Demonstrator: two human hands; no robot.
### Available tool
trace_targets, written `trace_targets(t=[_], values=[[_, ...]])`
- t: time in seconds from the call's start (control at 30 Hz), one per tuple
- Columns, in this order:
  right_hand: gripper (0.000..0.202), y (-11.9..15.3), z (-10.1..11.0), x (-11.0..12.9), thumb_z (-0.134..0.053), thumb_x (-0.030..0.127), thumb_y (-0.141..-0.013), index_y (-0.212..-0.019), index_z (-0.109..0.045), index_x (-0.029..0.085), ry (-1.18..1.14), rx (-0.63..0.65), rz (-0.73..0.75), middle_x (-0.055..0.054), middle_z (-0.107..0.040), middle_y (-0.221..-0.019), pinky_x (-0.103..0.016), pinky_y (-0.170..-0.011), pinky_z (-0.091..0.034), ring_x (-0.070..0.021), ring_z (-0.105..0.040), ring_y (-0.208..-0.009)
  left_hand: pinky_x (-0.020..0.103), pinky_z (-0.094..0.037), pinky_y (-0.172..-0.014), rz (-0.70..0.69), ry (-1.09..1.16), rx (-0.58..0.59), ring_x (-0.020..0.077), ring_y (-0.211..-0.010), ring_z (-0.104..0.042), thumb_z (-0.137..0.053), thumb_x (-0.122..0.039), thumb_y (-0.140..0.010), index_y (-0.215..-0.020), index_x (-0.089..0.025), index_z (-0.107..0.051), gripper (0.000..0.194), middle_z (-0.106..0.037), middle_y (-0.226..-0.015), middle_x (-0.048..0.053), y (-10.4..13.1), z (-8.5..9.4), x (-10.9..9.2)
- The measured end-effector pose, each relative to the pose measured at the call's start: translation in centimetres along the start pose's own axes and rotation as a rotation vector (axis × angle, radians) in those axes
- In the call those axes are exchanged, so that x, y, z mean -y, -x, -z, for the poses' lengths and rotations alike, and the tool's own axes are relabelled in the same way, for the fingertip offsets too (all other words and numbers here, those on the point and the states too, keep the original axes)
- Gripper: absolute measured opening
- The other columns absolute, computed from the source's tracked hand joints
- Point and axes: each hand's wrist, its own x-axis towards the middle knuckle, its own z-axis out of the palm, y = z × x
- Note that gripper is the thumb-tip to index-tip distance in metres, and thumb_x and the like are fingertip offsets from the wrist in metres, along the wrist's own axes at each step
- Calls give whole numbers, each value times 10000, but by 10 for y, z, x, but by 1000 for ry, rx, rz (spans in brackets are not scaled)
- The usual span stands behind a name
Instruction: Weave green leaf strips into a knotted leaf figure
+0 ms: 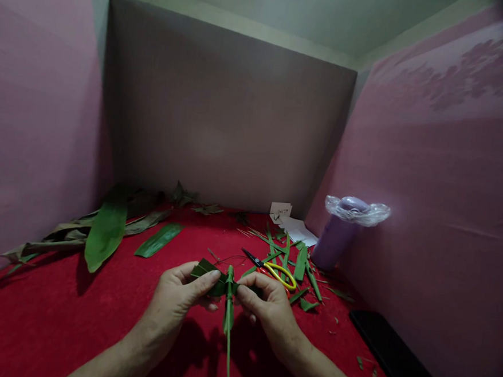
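Observation:
Between my hands is a figure folded from green leaf point(228, 302), with a narrow upright body, side pieces like wings and a long thin stem trailing down toward me. My left hand point(186, 287) pinches the broad left leaf piece between thumb and fingers. With thumb and forefinger, my right hand point(265, 298) grips the right side piece close to the body; most of that piece is hidden behind the fingers. Just beyond my right hand lie scissors point(282, 271) with yellow handles and dark blades, and something red-orange shows beneath them.
A red cloth point(52, 324) covers the surface. Cut leaf strips point(301, 263) lie right of the scissors, near white papers point(298, 231). A purple tumbler point(336, 240) with clear plastic stands farther right, and a black flat object point(395, 353) nearer. Large leaves point(107, 230) lie at left.

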Motion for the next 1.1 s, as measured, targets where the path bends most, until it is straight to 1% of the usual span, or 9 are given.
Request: trace_targets(t=[0.13, 0.37, 0.43, 0.6, 0.77, 0.87, 1.0, 1.1], values=[[257, 0, 1, -3, -683, 384, -703, -700, -603, 140, 2, 11, -9, 39, -530, -534, -182, -404, -287, -62, -370, -423, 218, -489, -485, 15, 21, -17, 135, -566, -588, -691, -257, -730, -689, -131, -690, 133, -688, -633, 29, 0, 0, 1], [260, -2, 0, -5, -667, 380, -715, -685, -584, 135, 17, 30, -4, 48, -504, -506, -179, -393, -290, -57, -367, -406, 211, -496, -476, 64, 73, -47, 138, -553, -614, -713, -271, -707, -657, -118, -680, 164, -697, -625, 40, -3, 1, 4], [259, -1, 0, -5, -666, 376, -717, -681, -582, 134, 23, 36, -2, 45, -510, -507, -179, -393, -290, -57, -368, -406, 210, -490, -460, 92, 106, -55, 129, -522, -605, -714, -281, -706, -668, -113, -679, 175, -693, -624, 38, -4, 2, 6], [257, 1, 0, -4, -653, 370, -733, -666, -570, 136, 31, 39, 0, 40, -518, -508, -178, -399, -296, -59, -376, -414, 207, -486, -473, 194, 211, -12, 122, -518, -603, -695, -286, -732, -711, -102, -687, 186, -689, -624, 44, -6, 3, 12], [270, 1, 0, -2, -655, 377, -732, -649, -565, 136, 36, 37, 6, 37, -517, -505, -175, -398, -287, -58, -374, -414, 211, -498, -542, 236, 280, 19, 119, -547, -610, -680, -260, -753, -762, -90, -708, 173, -688, -621, 49, -8, 5, 16], [278, 1, -1, -2, -653, 388, -732, -648, -564, 138, 33, 34, 10, 38, -513, -503, -177, -396, -285, -58, -370, -412, 211, -501, -562, 264, 301, 24, 121, -554, -615, -687, -252, -747, -760, -87, -713, 167, -696, -629, 56, -9, 5, 17], [279, 1, 0, -4, -649, 393, -738, -657, -566, 139, 41, 34, 12, 32, -522, -512, -179, -396, -281, -58, -368, -409, 199, -496, -551, 277, 341, 36, 121, -553, -618, -710, -237, -723, -725, -86, -713, 151, -703, -627, 64, -9, 2, 13], [272, 2, 0, -4, -643, 388, -748, -665, -571, 140, 55, 34, 13, 29, -528, -517, -181, -398, -275, -57, -366, -409, 175, -477, -498, 299, 364, 41, 111, -515, -607, -732, -229, -697, -707, -76, -713, 154, -702, -599, 69, -8, -1, 9]])
